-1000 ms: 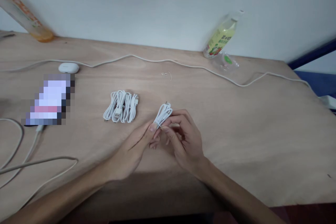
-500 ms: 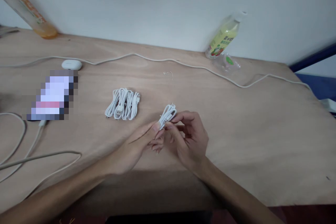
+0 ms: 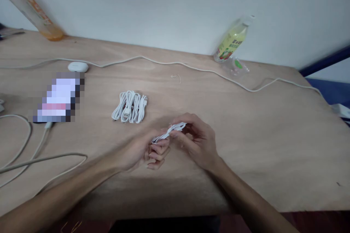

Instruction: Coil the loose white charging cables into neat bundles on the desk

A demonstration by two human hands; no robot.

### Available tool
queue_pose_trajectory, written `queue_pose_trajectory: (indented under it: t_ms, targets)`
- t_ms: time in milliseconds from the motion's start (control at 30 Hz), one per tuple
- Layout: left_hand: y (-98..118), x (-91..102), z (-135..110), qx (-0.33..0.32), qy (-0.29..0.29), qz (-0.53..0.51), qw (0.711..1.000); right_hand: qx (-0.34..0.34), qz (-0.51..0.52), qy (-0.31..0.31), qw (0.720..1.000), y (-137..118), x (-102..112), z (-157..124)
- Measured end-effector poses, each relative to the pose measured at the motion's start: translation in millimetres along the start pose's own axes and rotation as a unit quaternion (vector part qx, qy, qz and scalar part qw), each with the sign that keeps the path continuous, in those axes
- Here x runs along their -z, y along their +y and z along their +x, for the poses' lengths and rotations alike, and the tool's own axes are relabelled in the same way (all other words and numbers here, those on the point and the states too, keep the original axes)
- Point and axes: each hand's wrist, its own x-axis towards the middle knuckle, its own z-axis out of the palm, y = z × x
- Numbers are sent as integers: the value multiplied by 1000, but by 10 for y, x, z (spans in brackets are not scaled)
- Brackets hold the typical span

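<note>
left hand (image 3: 142,150) and right hand (image 3: 198,142), low centre: fingers pinch opposite ends of a folded white cable (image 3: 169,133), keeping its loops together | above left: bundled cables (image 3: 130,106) lie side by side | top right: bottle (image 3: 231,40) at the wall

a pale wooden table (image 3: 273,123) fills most of the view, its grain faintly streaked. behind it rises a plain white wall (image 3: 164,7) in soft, even light. at the far right a dark blue rail (image 3: 325,60) slants past the table's corner, with blue surface below it.
</note>
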Motion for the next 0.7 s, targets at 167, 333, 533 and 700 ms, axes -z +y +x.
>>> queue_pose_trajectory:
  t_ms: [167,333,533,700]
  targets:
    - [-67,1,43,-115,102,122,981,-86,40,31,995,11,-17,2]
    - [-127,6,39,-238,216,248,914,-163,67,55,983,13,-67,27]
    - [-150,3,26,-399,284,428,759,-198,112,57,972,11,-73,44]
    - [-170,-4,-3,-462,323,557,610,-223,119,77,964,45,-64,37]
